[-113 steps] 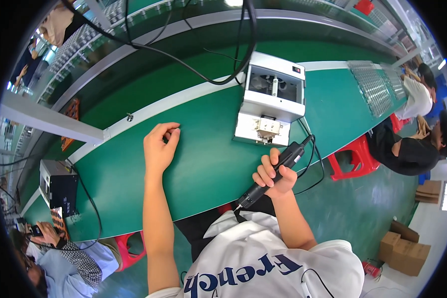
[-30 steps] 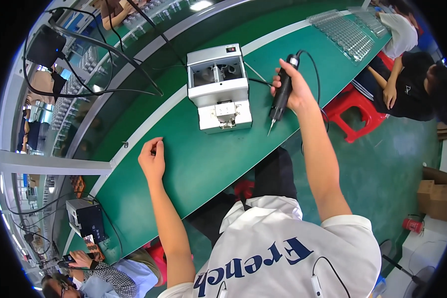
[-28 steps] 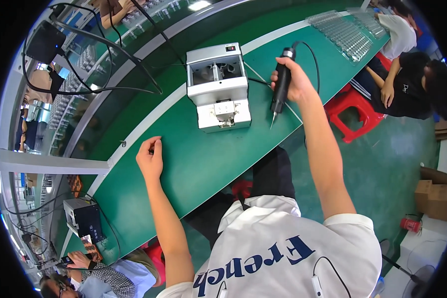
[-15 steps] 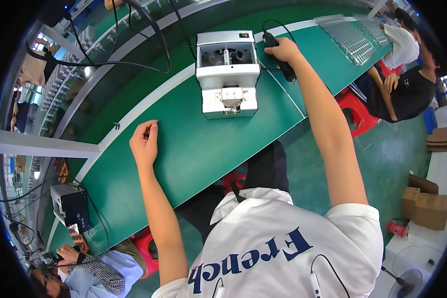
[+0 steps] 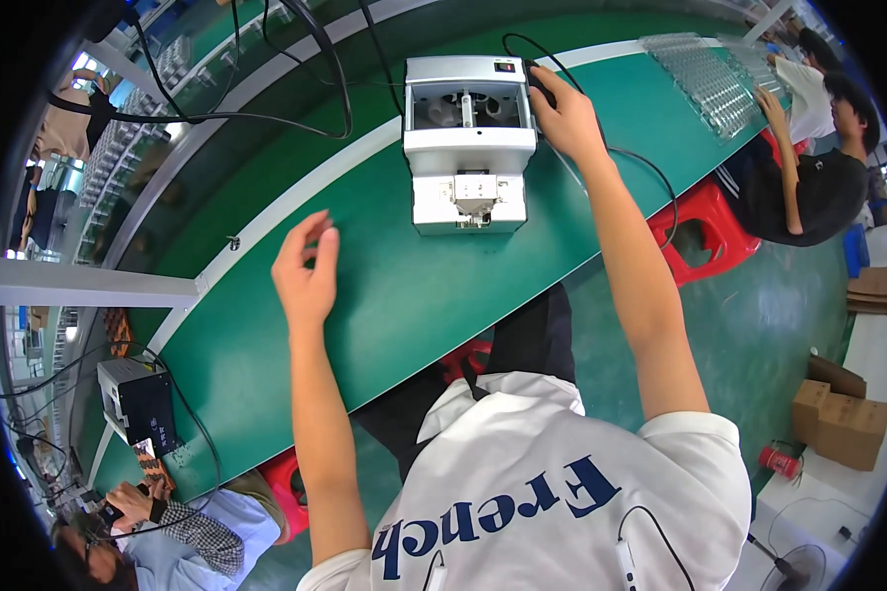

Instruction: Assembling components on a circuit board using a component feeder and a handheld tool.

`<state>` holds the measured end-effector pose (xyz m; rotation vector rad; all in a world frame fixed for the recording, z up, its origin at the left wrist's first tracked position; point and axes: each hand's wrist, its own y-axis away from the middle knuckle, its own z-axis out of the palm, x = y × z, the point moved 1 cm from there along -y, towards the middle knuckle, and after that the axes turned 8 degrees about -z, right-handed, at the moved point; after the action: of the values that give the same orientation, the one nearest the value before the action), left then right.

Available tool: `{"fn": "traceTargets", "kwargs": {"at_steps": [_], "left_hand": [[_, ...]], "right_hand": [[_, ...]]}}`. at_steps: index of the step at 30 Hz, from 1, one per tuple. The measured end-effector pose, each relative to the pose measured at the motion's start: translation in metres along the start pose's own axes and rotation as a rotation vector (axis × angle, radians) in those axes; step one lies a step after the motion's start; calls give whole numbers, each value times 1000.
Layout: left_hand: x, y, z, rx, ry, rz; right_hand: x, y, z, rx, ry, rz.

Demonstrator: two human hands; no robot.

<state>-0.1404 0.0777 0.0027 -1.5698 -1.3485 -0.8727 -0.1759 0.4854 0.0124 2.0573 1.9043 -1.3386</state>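
Observation:
My left hand [image 5: 306,271] hovers over the green bench at left, its fingers loosely curled and apart, holding nothing. On the bench in front of me stands a silver-white benchtop machine [image 5: 468,148] with an open bay on top and a small metal block at its front. Against the machine's right rear side, my right hand [image 5: 567,118] is closed around a black corded handheld tool [image 5: 544,87]. Most of that tool is hidden by the hand and the machine. A black cable [image 5: 655,177] runs from near the hand over the bench's front edge.
Clear plastic trays [image 5: 700,84] lie at the far right of the green bench [image 5: 394,295]. Another person in black sits there, near a red stool [image 5: 710,236]. A black box-shaped device [image 5: 138,399] stands at far left, near a person handling something small. A cable [image 5: 266,118] hangs upper left.
My right hand has moved in against the machine with the black tool, and a cable now trails toward me. My left hand has moved slightly right, its fingers opening. The person in black has raised an arm.

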Motion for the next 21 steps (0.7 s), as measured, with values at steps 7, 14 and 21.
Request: {"fn": "traceTargets", "kwargs": {"at_steps": [7,14,21], "left_hand": [[39,-23,76,-360,245,125],[61,-33,115,-455,545,-59],[95,-48,114,-375,570,39]], "right_hand": [[-57,53,-5,51,-449,95],[-74,79,35,126,-1048,288],[-101,46,6,124,-1218,348]]}}
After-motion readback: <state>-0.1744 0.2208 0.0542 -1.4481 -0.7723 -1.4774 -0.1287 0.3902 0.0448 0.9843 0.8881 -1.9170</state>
